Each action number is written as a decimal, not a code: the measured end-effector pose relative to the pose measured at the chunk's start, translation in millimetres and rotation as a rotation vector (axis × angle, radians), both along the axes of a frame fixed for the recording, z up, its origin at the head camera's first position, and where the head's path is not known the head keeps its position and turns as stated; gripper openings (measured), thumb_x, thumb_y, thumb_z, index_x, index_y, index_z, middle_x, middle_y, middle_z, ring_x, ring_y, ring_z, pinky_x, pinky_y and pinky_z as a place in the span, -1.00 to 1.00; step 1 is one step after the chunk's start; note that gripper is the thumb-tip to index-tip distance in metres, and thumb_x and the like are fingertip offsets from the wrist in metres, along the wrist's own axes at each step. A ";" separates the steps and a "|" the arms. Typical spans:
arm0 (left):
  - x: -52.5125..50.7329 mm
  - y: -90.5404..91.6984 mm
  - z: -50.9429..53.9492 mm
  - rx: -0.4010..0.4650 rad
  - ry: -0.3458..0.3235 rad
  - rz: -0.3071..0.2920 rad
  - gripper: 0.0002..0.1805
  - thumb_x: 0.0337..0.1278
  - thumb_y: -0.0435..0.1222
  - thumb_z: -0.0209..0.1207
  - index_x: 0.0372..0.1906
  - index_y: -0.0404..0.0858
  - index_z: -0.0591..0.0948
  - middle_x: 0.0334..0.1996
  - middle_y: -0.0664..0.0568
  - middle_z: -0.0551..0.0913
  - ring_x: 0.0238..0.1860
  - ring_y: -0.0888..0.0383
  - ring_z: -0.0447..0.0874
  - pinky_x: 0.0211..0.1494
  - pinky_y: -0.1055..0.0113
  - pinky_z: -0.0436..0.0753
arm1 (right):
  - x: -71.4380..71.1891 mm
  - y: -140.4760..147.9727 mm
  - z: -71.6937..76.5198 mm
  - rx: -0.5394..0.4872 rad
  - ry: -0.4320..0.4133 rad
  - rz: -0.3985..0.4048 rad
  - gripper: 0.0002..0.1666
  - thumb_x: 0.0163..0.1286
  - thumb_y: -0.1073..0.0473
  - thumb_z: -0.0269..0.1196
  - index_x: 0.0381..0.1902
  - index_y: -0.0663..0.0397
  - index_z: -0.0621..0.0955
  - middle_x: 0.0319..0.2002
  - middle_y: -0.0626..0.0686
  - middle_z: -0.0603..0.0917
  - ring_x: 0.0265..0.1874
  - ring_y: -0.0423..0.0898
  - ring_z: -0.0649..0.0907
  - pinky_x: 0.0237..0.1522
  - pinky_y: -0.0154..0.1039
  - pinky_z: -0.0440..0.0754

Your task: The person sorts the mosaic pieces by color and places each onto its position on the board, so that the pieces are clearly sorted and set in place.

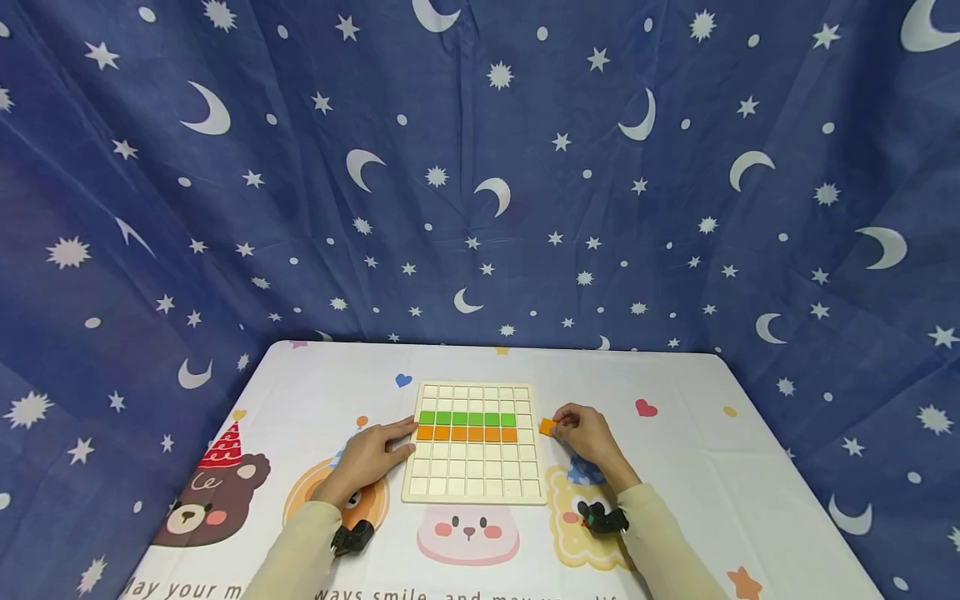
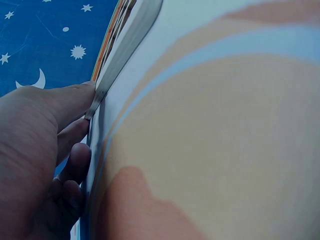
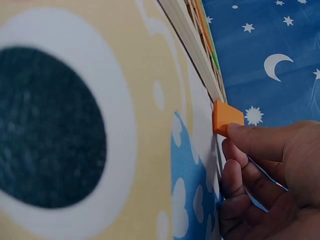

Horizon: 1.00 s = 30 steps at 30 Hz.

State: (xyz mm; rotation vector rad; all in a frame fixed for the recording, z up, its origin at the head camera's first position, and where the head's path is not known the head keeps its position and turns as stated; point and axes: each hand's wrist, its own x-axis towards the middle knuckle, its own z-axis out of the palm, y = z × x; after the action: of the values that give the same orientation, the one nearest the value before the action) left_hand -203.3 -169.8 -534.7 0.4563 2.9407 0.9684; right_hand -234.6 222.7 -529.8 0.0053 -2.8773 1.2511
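Observation:
A cream square grid board (image 1: 477, 469) lies flat on the table. Across it run a row of green tiles (image 1: 468, 419) and, just nearer, a row of orange tiles (image 1: 468, 434); the rightmost cell of both rows holds no tile. My left hand (image 1: 372, 456) rests at the board's left edge, fingertips touching its rim (image 2: 117, 62), fingers loosely extended. Just off the board's right edge, my right hand (image 1: 588, 435) pinches a single orange square tile (image 3: 228, 117) between thumb and fingers. In the right wrist view that tile appears beside the board's rim (image 3: 192, 47).
A white tablecloth (image 1: 660, 475) with printed cartoon animals, hearts and lettering covers the table. Behind and at both sides hangs a dark blue curtain (image 1: 480, 217) with moons and stars. A small black wrist camera (image 1: 352, 537) is strapped on the left wrist, another (image 1: 602, 517) on the right.

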 end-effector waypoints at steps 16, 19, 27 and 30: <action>-0.3 -1.0 -1.3 -0.003 -0.004 0.006 -0.51 0.23 -0.07 0.26 0.27 -0.01 0.58 0.34 0.19 0.51 0.36 -0.09 0.47 0.34 -0.14 0.47 | 9.4 1.6 13.3 -0.064 0.010 -0.013 -0.89 0.20 0.32 0.37 -0.32 0.07 0.66 -0.41 -0.01 0.67 -0.45 -0.16 0.53 -0.44 -0.38 0.49; -1.0 -1.2 -2.1 -0.011 -0.011 0.008 -0.50 0.24 -0.06 0.26 0.28 0.00 0.57 0.34 0.19 0.50 0.36 -0.09 0.46 0.35 -0.14 0.46 | 13.2 -0.6 18.0 -0.070 0.020 -0.007 -0.89 0.20 0.31 0.38 -0.32 0.05 0.66 -0.40 -0.01 0.69 -0.46 -0.16 0.54 -0.46 -0.38 0.50; -1.1 0.0 -0.8 -0.002 -0.024 0.012 -0.50 0.23 -0.05 0.26 0.28 0.03 0.57 0.34 0.21 0.50 0.38 -0.07 0.44 0.37 -0.13 0.44 | 19.0 -10.1 25.3 -0.120 0.028 0.014 -0.89 0.21 0.33 0.38 -0.31 0.07 0.66 -0.38 0.02 0.70 -0.46 -0.16 0.59 -0.47 -0.39 0.53; -1.4 0.1 -0.5 -0.005 -0.018 0.011 -0.50 0.23 -0.05 0.26 0.28 0.02 0.57 0.34 0.21 0.50 0.37 -0.07 0.45 0.37 -0.12 0.45 | 19.2 -13.9 25.3 -0.142 0.030 0.034 -0.88 0.21 0.34 0.38 -0.31 0.07 0.66 -0.38 0.03 0.70 -0.47 -0.16 0.60 -0.46 -0.39 0.54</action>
State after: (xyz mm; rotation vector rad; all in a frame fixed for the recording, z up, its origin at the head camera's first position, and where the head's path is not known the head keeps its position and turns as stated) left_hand -204.6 -169.7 -535.3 0.4298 2.9323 0.9616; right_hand -215.4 208.8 -504.5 0.0730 -2.7680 1.4447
